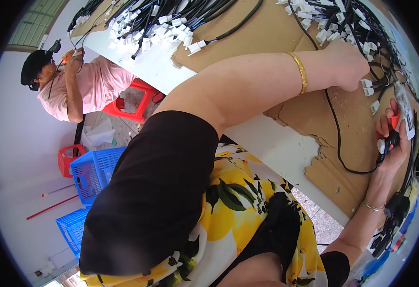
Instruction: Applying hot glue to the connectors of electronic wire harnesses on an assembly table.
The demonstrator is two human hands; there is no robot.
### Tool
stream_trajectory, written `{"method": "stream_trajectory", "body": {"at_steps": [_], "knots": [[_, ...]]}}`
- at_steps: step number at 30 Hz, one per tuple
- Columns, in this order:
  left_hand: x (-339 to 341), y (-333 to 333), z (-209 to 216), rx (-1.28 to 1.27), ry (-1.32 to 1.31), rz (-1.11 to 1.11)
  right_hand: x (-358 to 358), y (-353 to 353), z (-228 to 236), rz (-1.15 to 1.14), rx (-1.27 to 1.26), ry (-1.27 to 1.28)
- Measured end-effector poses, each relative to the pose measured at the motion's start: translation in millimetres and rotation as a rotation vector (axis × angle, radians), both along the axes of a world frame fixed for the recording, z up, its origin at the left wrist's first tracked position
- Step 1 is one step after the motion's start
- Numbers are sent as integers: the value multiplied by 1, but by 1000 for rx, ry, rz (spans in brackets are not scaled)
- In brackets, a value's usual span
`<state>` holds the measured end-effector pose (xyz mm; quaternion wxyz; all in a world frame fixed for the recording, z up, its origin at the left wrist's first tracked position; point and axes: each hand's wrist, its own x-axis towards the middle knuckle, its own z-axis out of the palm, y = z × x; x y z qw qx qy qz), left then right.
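My left hand (347, 66) reaches across the table to the cables at the right, its back toward me. It looks curled into a fist. What its fingers hold, if anything, is hidden. Black cables with white connectors (368, 88) lie right beside it. Lower down, my right hand (395, 143) is wrapped round a small black hand tool with a red part (389, 139); its exact kind does not show. A thin black cord (339, 153) loops from near this tool up past my left wrist. A clear strip with a white label (407, 119) lies against the right fingers.
Brown cardboard (247, 43) with torn edges covers part of the white table (271, 143). A heap of black cables with white connectors (157, 33) lies at the far side. At the left are a seated co-worker in pink (94, 79), a red stool (140, 103) and blue crates (92, 174).
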<state>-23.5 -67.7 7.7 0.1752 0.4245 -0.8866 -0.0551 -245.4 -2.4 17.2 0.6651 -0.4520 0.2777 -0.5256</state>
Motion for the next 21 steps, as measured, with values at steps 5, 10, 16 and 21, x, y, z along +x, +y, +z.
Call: {"method": "stream_trajectory", "body": {"at_steps": [5,10,16,21], "knots": [[8,5,8,53,272,9,-2,-1,-3,-46,-13,-5],[21,-26,35,643,1110,-37,1,0,3,-196,0,33],[55,-26,128,525,1478,-309,-5,-11,-13,-189,-42,11],[53,-27,180,272,1754,-176,-1,-12,-10,-272,-47,23]]}}
